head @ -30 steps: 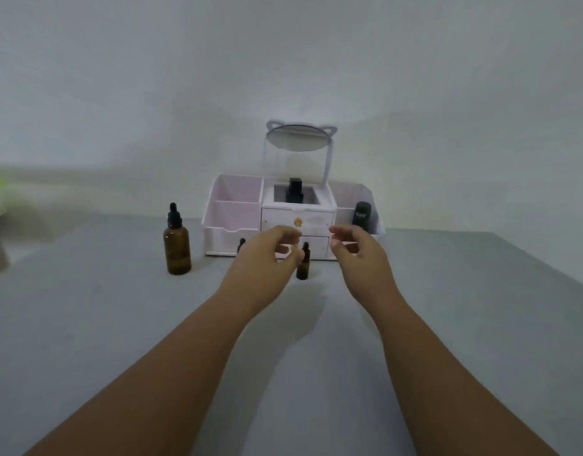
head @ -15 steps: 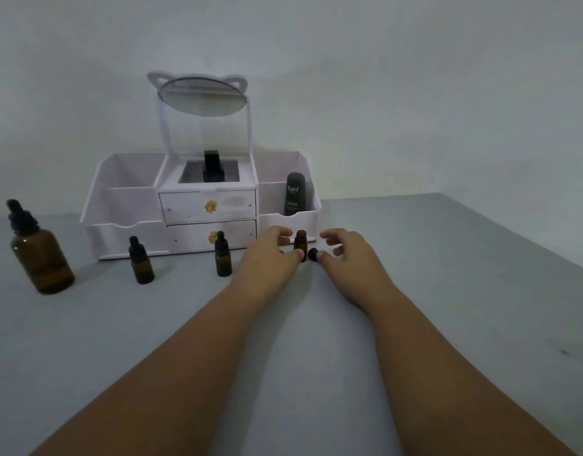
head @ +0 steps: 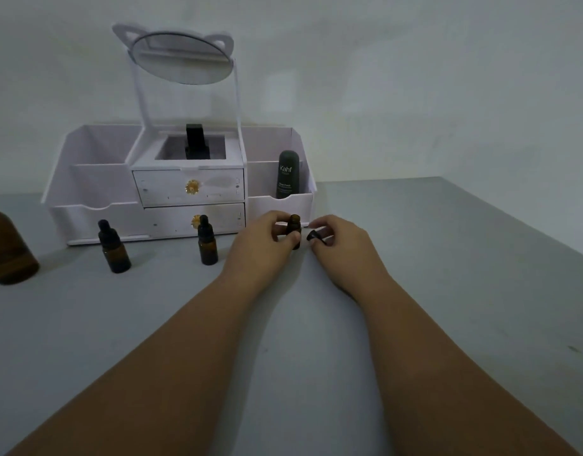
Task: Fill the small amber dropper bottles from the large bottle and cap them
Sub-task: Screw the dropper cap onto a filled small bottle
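My left hand point(head: 262, 246) grips a small amber bottle point(head: 294, 224) that stands uncapped on the grey table. Just to its right, my right hand point(head: 341, 241) pinches its black dropper cap point(head: 313, 236) between thumb and fingers, low near the table. Two more small amber bottles stand capped to the left, one point(head: 207, 241) in front of the drawers and one point(head: 113, 247) farther left. The large amber bottle point(head: 7, 248) stands at the left edge, partly cut off.
A white organiser point(head: 96, 205) with two drawers, side bins and a tilted mirror point(head: 182, 57) stands against the wall behind the bottles. A dark tube point(head: 287, 174) stands in its right bin, a black item point(head: 194, 143) in its top well. The table's right edge runs diagonally.
My view swung right, so the organiser and large bottle slid left. My hands closed on the rightmost small bottle, and the cap has come off into my right hand.
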